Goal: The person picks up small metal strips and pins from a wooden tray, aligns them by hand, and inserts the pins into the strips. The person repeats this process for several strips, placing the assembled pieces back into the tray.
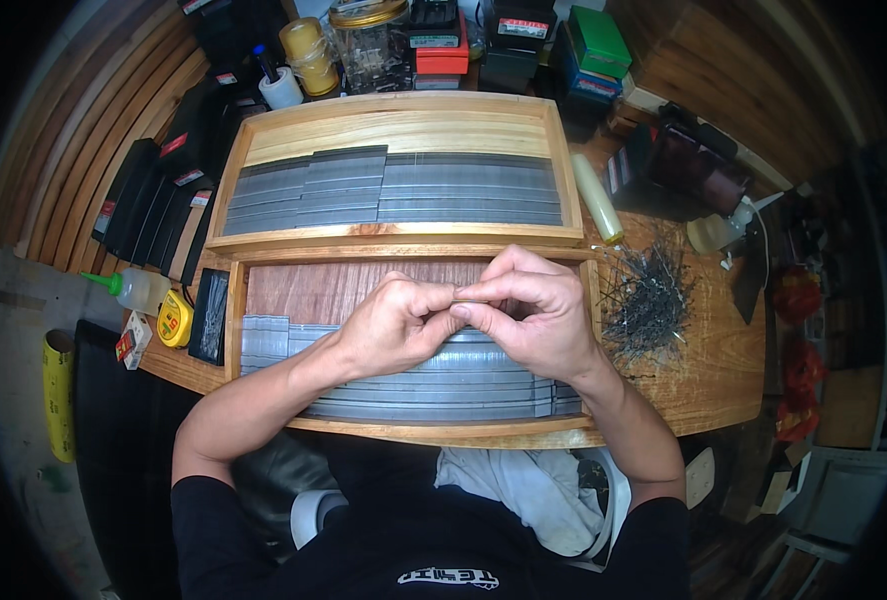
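My left hand (403, 316) and my right hand (535, 300) meet fingertip to fingertip above the near wooden tray (238, 340). Both are closed in a pinch, thumbs against forefingers. A small, thin piece seems to lie between the fingertips, but it is too small to name. Beneath my hands, rows of grey metal strips (413, 385) fill the front part of the tray. Its bare reddish-brown wooden bottom (313, 290) shows behind them.
Beyond stands a second wooden tray (388, 238) with more grey strips (468, 190). On the right lies a heap of thin dark metal pieces (646, 300). A yellow tape measure (174, 318), a glue bottle (141, 290) and a dark box (208, 315) sit left. Boxes (598, 45) and jars (368, 45) line the back.
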Available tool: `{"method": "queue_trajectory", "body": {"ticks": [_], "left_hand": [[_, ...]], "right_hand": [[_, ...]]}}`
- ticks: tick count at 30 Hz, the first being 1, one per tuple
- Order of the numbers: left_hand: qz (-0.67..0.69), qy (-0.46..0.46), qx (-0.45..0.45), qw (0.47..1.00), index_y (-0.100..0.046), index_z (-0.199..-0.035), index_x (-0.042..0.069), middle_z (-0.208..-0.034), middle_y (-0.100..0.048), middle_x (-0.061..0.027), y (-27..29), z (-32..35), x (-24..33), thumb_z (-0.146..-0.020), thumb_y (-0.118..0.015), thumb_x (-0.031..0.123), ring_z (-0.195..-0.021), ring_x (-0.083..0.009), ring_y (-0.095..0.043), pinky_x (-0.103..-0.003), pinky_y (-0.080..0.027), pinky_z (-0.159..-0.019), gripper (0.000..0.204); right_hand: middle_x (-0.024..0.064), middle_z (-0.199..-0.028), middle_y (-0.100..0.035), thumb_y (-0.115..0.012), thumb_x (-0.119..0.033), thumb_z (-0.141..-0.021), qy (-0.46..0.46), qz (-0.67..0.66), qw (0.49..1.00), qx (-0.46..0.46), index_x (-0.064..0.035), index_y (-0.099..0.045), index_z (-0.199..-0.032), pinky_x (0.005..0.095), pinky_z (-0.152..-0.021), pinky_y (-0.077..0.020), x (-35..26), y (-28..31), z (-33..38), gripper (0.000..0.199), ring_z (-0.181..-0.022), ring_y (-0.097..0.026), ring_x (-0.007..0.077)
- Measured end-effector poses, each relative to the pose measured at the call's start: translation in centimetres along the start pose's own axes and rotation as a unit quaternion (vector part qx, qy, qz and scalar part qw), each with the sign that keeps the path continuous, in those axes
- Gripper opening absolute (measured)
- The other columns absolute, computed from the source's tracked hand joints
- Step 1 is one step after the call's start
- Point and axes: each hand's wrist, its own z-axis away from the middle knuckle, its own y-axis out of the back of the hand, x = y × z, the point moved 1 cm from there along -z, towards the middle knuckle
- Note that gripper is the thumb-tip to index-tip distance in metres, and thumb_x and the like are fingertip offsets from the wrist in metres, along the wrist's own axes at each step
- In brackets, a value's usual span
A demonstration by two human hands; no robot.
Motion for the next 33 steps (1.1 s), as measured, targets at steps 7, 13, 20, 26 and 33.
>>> {"method": "queue_trajectory", "body": {"ticks": [7, 13, 20, 26, 33], "left_hand": [[0.017, 0.018, -0.012, 1.0, -0.074, -0.092, 0.0, -0.058, -0.054, -0.013, 0.3, -0.1, 0.7, -0.099, -0.07, 0.009, -0.049, -0.0125, -0.05, -0.032, -0.041, -0.047, 0.011], [0.022, 0.026, -0.017, 0.999, -0.073, -0.092, 0.0, -0.058, -0.054, -0.0131, 0.3, -0.1, 0.8, -0.099, -0.07, 0.009, -0.05, -0.0126, -0.051, -0.032, -0.042, -0.047, 0.012], [0.007, 0.034, -0.045, 0.998, -0.076, -0.099, -0.002, -0.059, -0.055, -0.0031, 0.8, -0.1, 1.1, -0.101, -0.071, 0.009, -0.058, -0.0047, -0.049, -0.028, -0.04, -0.05, 0.012], [0.014, 0.042, -0.044, 0.998, -0.076, -0.099, -0.002, -0.059, -0.055, -0.0023, 0.7, -0.1, 1.1, -0.101, -0.071, 0.01, -0.057, -0.0043, -0.048, -0.027, -0.04, -0.05, 0.013], [0.017, 0.034, -0.037, 0.999, -0.076, -0.098, -0.001, -0.059, -0.055, -0.0007, 0.7, -0.1, 1.2, -0.102, -0.07, 0.01, -0.057, -0.0039, -0.048, -0.027, -0.039, -0.049, 0.013]], "right_hand": [[0.0054, -0.089, -0.071, -0.085, 0.002, -0.083, 0.003, -0.019, 1.0, 0.007, -0.0014, -0.08, -0.099, 0.0232, -0.06, -0.0499, -0.1, 0.1, 0.0, 0.017, -0.074, -0.065, 0.0096], [0.0059, -0.088, -0.071, -0.085, 0.002, -0.082, -0.004, -0.02, 1.0, 0.008, -0.0016, -0.079, -0.097, 0.0238, -0.06, -0.0505, -0.2, 0.1, 0.0, 0.015, -0.075, -0.066, 0.011], [0.0061, -0.088, -0.072, -0.085, 0.001, -0.083, -0.012, -0.019, 1.0, 0.007, -0.0019, -0.079, -0.095, 0.0244, -0.061, -0.0509, -0.5, 0.2, -0.1, 0.014, -0.076, -0.067, 0.0118], [0.0061, -0.088, -0.072, -0.084, 0.002, -0.083, -0.011, -0.019, 1.0, 0.003, -0.0018, -0.079, -0.094, 0.0251, -0.062, -0.0511, -0.5, 0.3, -0.2, 0.013, -0.077, -0.067, 0.0121], [0.0061, -0.088, -0.071, -0.084, 0.001, -0.083, -0.022, -0.014, 1.0, -0.003, -0.0014, -0.078, -0.092, 0.0265, -0.064, -0.0522, -0.7, 0.4, -0.2, 0.011, -0.078, -0.068, 0.0134]]}}
